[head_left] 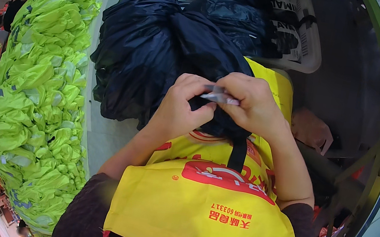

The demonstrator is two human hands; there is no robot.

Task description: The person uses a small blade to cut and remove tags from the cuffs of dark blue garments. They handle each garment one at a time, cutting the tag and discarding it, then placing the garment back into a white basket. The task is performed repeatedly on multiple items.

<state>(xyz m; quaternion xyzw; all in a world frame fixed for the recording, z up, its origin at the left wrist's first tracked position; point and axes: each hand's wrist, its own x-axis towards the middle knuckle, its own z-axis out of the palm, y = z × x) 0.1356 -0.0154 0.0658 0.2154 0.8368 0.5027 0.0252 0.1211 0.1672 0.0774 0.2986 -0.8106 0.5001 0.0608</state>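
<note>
Filling nine o'clock lies one heap of lime cloth (42, 92); at eleven, one dark bundle (136, 48). Centrally, one left hand (180, 108) curls, its grip unclear, at one small blurred strip (221, 97); one right hand (256, 105) pinches it. Toward one, one basket (312, 61).

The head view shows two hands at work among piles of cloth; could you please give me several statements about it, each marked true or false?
1. The right hand holds a small item, blurred in this view. True.
2. The left hand rests on the white basket. False: it is close to the small item, away from the basket.
3. The bright green cloth lies along the person's right. False: it lies along the left.
4. The apron is yellow with red printing. True.
5. The dark cloth lies entirely inside the basket. False: much of it lies outside.
</note>
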